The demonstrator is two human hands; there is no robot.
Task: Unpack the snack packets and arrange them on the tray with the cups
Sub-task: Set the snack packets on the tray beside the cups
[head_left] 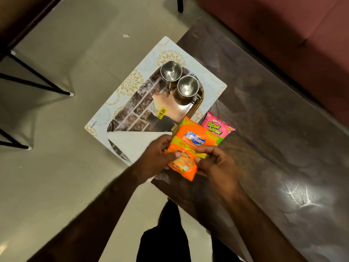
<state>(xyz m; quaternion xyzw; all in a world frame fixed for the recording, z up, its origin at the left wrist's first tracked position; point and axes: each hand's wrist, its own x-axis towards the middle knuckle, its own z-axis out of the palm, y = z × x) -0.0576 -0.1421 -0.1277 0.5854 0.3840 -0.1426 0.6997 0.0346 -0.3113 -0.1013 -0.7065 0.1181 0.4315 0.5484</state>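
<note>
Both hands hold an orange snack packet (190, 146) over the near end of the tray. My left hand (156, 157) grips its left edge and my right hand (215, 163) pinches its lower right side. A pink snack packet (217, 125) lies on the dark table just beyond, beside the tray's right edge. The shiny metal tray (170, 106) still sits in its patterned cardboard sleeve (130, 86) and carries a yellow price sticker (162, 112). Two steel cups (171, 70) (188, 86) stand upright at the tray's far end.
The tray overhangs the left edge of the dark wooden table (264, 129), above a pale tiled floor (75, 44). A maroon sofa (283, 25) runs along the far right. Black metal furniture legs (37, 80) stand on the floor at left.
</note>
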